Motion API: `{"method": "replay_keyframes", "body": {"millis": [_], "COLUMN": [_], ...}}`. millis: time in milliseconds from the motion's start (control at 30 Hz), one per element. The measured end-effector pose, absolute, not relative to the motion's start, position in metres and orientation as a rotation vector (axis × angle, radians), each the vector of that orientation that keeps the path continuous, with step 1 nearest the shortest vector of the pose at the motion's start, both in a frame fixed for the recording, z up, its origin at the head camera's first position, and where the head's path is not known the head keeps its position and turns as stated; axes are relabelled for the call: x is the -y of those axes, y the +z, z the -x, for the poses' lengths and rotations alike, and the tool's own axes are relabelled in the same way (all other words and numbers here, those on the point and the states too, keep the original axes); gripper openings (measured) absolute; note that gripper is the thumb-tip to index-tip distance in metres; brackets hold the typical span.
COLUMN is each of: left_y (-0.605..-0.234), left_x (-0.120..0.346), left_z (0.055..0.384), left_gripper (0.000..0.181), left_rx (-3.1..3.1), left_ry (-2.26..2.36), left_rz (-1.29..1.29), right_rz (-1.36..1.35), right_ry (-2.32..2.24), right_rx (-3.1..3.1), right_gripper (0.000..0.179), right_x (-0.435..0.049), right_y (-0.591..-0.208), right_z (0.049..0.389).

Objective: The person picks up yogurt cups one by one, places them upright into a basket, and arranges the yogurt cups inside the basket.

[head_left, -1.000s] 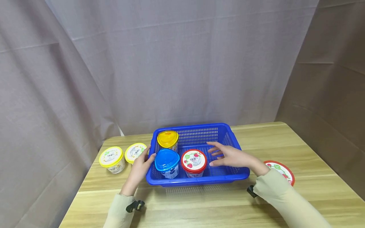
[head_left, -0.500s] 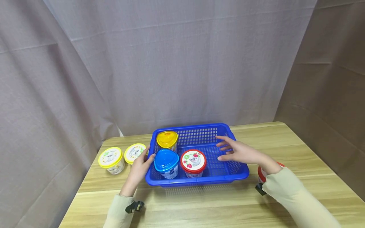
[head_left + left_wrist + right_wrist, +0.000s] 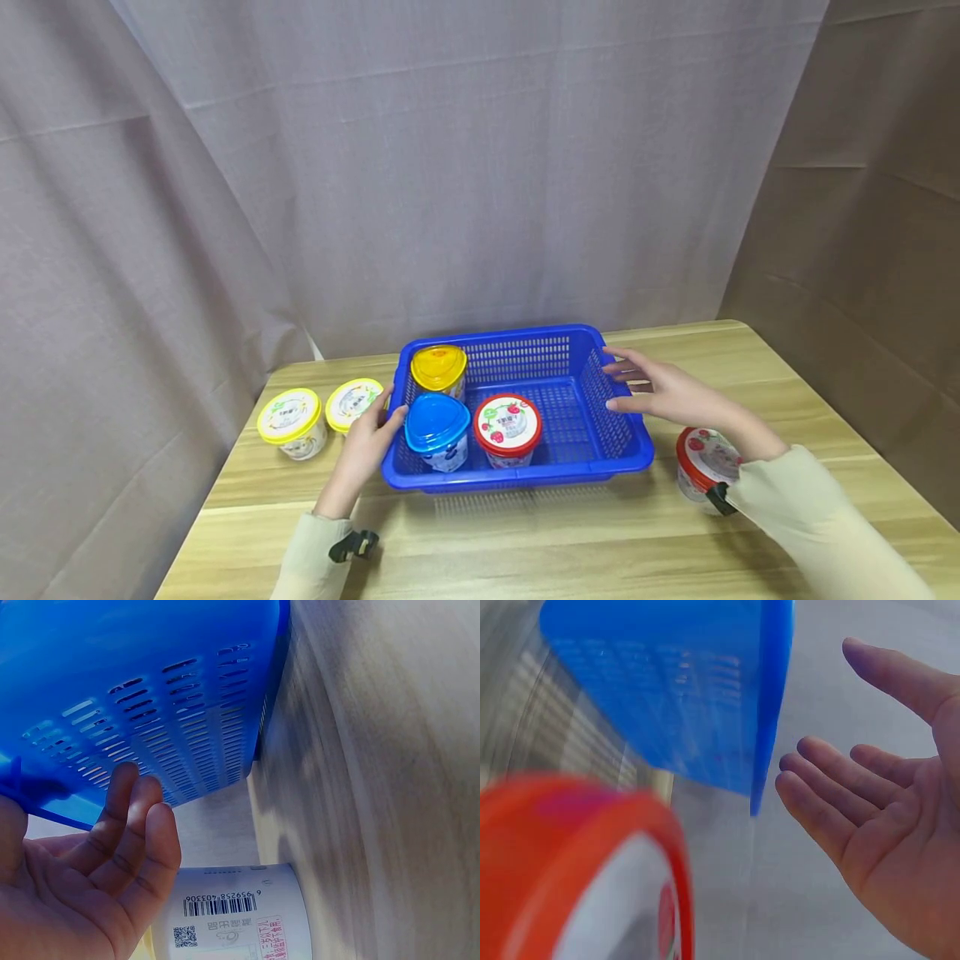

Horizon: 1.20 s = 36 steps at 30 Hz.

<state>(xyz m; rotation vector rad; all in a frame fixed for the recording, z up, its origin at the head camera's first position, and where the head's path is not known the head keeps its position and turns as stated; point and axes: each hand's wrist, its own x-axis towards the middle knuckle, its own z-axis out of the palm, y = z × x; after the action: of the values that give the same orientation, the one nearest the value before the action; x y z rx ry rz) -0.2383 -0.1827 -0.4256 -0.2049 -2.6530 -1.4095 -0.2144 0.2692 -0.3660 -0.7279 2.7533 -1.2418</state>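
Note:
A blue plastic basket (image 3: 525, 475) stands on the table. My left hand (image 3: 367, 442) holds its left rim, with the thumb over the edge and the fingers along the outside wall, as the left wrist view shows. Inside the basket are a tub with a yellow lid (image 3: 439, 367), one with a blue lid (image 3: 437, 422) and a red-lidded tub (image 3: 508, 422) with strawberries on it. My right hand (image 3: 667, 392), fingers spread and holding nothing, is just past the right rim. Below its wrist, another red-lidded tub (image 3: 697, 462) is partly hidden by the sleeve.
Left of the basket, two tubs with pale yellow-rimmed lids stand on the table: an outer tub (image 3: 292, 421) and an inner tub (image 3: 354, 402) partly behind the left hand. The wooden table (image 3: 525, 550) ends at a grey curtain (image 3: 487, 167) behind the basket.
My right hand has moved right, from over the basket's inside to beyond its right rim, uncovering more of the outer red-lidded tub. My left hand and the basket have hardly moved.

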Motion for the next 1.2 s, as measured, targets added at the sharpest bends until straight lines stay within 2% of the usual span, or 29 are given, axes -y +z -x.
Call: {"method": "replay_keyframes", "body": {"millis": [700, 967, 1200], "left_y": [-0.429, -0.428, -0.427], "left_x": [0.184, 0.184, 0.184], "left_z": [0.238, 0.236, 0.237], "left_gripper": [0.06, 0.061, 0.061], "left_rx": [2.662, 2.667, 2.665], "left_ry": [-1.406, -1.414, -1.431], "left_rz": [0.175, 0.189, 0.207], "right_rz": [0.569, 0.397, 0.406], "right_ry": [-1.176, -1.193, -1.257], "right_rx": [-2.887, -2.961, -2.981], "right_gripper": [0.079, 0.079, 0.076], "right_x": [-0.33, -0.357, -0.366], "right_y": [-0.37, -0.381, -0.398], "right_z": [0.186, 0.162, 0.151]}}
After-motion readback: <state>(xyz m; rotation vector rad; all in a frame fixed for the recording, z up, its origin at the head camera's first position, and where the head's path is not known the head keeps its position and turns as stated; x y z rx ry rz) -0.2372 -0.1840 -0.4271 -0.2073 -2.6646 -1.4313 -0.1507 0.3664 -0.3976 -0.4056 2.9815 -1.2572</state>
